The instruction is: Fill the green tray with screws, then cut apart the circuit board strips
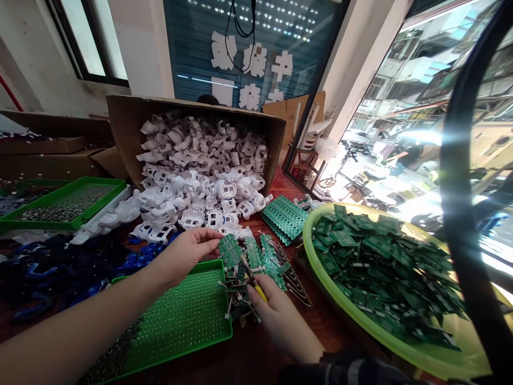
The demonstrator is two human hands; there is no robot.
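My left hand (196, 247) pinches the edge of a green circuit board (230, 250) between thumb and fingers, above the far right corner of a green perforated tray (188, 305). In my right hand (276, 310) are yellow-handled pliers (256, 286), their metal tip pointing up and left at the board. Whether the tip touches the board I cannot tell. Beside and beneath the tip lie more green boards (272, 259) and small boards with white-plugged wires (240, 305). Dark small parts fill the near left end of the tray.
A cardboard box (276, 144) on its side spills white plastic housings (208, 176). Blue parts (44, 267) lie left. A second green tray (80, 200) holds small metal parts. Stacked green panels (284, 216) sit beside a yellow basin (310, 240) of circuit boards.
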